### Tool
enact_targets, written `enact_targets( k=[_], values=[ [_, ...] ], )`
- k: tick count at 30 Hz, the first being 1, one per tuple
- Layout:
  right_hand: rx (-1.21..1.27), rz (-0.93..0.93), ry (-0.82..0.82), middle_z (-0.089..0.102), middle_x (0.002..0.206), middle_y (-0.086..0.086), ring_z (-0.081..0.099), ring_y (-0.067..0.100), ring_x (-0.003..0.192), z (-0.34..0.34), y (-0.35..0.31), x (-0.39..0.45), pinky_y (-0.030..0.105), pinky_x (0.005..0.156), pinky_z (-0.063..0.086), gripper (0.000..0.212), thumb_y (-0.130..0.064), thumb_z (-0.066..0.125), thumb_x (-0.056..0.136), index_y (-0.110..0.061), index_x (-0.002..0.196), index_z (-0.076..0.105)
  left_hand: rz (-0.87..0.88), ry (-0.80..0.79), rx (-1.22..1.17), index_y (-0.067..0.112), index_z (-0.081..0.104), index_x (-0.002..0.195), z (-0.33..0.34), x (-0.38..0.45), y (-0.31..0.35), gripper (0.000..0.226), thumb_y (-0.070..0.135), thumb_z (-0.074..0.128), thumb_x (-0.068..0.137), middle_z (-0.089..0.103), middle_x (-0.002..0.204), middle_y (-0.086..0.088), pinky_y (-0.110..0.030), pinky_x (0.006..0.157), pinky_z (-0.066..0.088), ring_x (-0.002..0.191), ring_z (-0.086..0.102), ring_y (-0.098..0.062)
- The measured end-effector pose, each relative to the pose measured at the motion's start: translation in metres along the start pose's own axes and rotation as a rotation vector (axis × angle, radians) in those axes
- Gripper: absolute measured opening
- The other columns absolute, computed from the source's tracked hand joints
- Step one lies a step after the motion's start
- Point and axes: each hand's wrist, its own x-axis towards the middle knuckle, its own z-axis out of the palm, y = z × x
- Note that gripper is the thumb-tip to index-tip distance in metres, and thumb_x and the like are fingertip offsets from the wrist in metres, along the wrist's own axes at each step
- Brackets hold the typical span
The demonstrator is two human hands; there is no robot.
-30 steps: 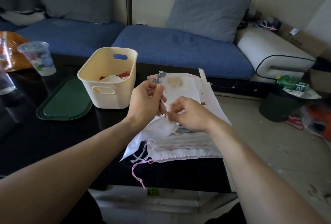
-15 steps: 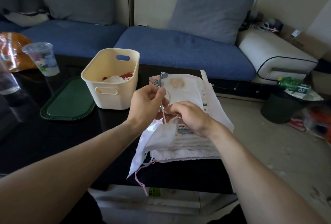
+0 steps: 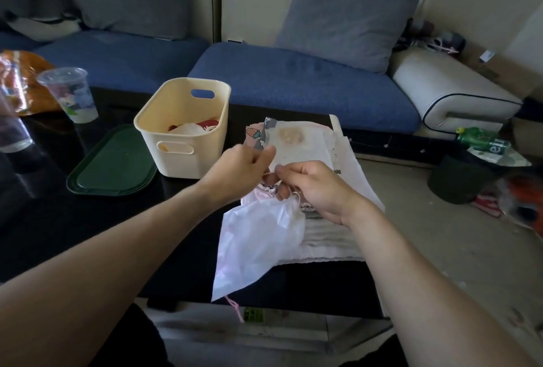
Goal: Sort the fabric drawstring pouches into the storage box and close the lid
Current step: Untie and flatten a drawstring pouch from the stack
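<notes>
A white drawstring pouch (image 3: 258, 243) hangs by its gathered top between my two hands, above the table's front edge. My left hand (image 3: 241, 169) pinches its cord from the left. My right hand (image 3: 311, 187) pinches the cord and gathered top from the right. A pink cord (image 3: 235, 308) dangles below the pouch. Under my hands lies a stack of several more pouches (image 3: 308, 143). The cream storage box (image 3: 182, 128) stands to the left with a few pouches inside. Its green lid (image 3: 111, 161) lies flat to the left of it.
A dark table (image 3: 44, 219) holds everything. A plastic cup (image 3: 70, 96) and an orange bag (image 3: 20, 78) stand at the far left. Behind is a blue sofa (image 3: 293, 81) with cushions. On the floor to the right sit a dark bin (image 3: 458, 181) and a green bottle (image 3: 482, 140).
The white pouch has been lifted off the stack and now hangs between my hands with its top gathered tighter. Both hands stayed near the stack's middle.
</notes>
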Motion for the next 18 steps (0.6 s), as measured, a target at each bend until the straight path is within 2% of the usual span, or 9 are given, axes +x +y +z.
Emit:
enact_targets(
  k=[3,5,6,8,10,11,13,15,18],
  values=[
    [-0.010,0.029,0.113,0.062,0.059,-0.004,0.053,0.024,0.076,-0.005,0.000,0.002,0.029,0.068,0.042,0.033,-0.028,0.051,0.104,-0.006,0.095,0.074,0.047,0.082,0.164,-0.006,0.058,0.067,-0.014,0.007,-0.006,0.055,0.038,0.053,0.100,0.046,0.052,-0.005,-0.024,0.046,0.030,0.047,0.035,-0.013],
    [-0.027,0.009,0.166,0.061,0.060,-0.006,0.052,0.019,0.074,-0.008,-0.001,0.002,0.027,0.067,0.042,0.031,-0.029,0.052,0.104,-0.013,0.091,0.074,0.019,0.065,0.267,-0.006,0.057,0.067,-0.024,0.010,-0.010,0.058,0.042,0.052,0.100,0.049,0.055,-0.009,-0.027,0.050,0.037,0.051,0.043,-0.021],
    [-0.042,-0.002,0.170,0.059,0.061,-0.005,0.051,0.018,0.074,-0.009,0.000,0.002,0.026,0.068,0.041,0.030,-0.030,0.052,0.104,-0.015,0.091,0.075,-0.001,-0.010,0.353,-0.004,0.058,0.067,-0.028,0.010,-0.010,0.059,0.045,0.050,0.100,0.052,0.058,-0.010,-0.031,0.056,0.042,0.056,0.050,-0.025],
    [-0.062,-0.019,0.116,0.053,0.066,-0.001,0.047,0.018,0.074,-0.010,0.000,0.001,0.022,0.066,0.040,0.030,-0.031,0.054,0.103,-0.017,0.091,0.077,-0.027,-0.236,0.600,0.006,0.057,0.064,-0.033,0.005,-0.010,0.056,0.046,0.045,0.102,0.056,0.067,-0.006,-0.032,0.061,0.042,0.063,0.054,-0.021],
    [-0.087,-0.021,0.049,0.051,0.068,0.001,0.045,0.018,0.072,-0.008,-0.001,0.000,0.019,0.064,0.040,0.029,-0.030,0.056,0.102,-0.017,0.089,0.078,-0.005,-0.380,0.710,0.008,0.057,0.071,-0.028,0.001,-0.014,0.046,0.038,0.044,0.103,0.062,0.077,-0.008,-0.032,0.066,0.044,0.071,0.057,-0.020],
    [-0.106,-0.017,0.032,0.051,0.067,0.001,0.044,0.018,0.070,-0.006,-0.001,0.000,0.020,0.065,0.040,0.030,-0.030,0.057,0.102,-0.014,0.089,0.078,0.021,-0.377,0.664,0.007,0.059,0.080,-0.023,-0.001,-0.016,0.038,0.032,0.043,0.103,0.065,0.084,-0.009,-0.036,0.072,0.048,0.077,0.060,-0.023],
    [-0.146,-0.024,0.032,0.054,0.062,-0.001,0.045,0.014,0.063,-0.003,-0.001,0.001,0.022,0.064,0.039,0.034,-0.031,0.058,0.101,-0.010,0.083,0.076,0.018,-0.265,0.360,0.008,0.063,0.098,-0.012,-0.002,-0.014,0.025,0.023,0.043,0.102,0.068,0.094,-0.008,-0.041,0.083,0.053,0.088,0.064,-0.024],
    [-0.196,-0.044,0.038,0.057,0.056,-0.005,0.046,0.007,0.053,-0.001,-0.003,0.000,0.018,0.058,0.038,0.040,-0.034,0.057,0.101,-0.012,0.072,0.073,-0.098,-0.253,-0.046,0.001,0.066,0.103,-0.003,-0.002,-0.004,0.032,0.021,0.041,0.103,0.070,0.094,-0.016,-0.040,0.085,0.054,0.085,0.066,-0.024],
    [-0.199,-0.081,0.064,0.064,0.058,-0.003,0.053,0.005,0.054,-0.001,-0.005,0.000,0.016,0.057,0.041,0.048,-0.040,0.051,0.103,-0.005,0.080,0.075,-0.266,-0.411,-0.471,-0.009,0.065,0.095,0.005,-0.005,0.005,0.054,0.034,0.033,0.105,0.066,0.089,-0.028,-0.043,0.081,0.054,0.078,0.064,-0.033]
  ],
)
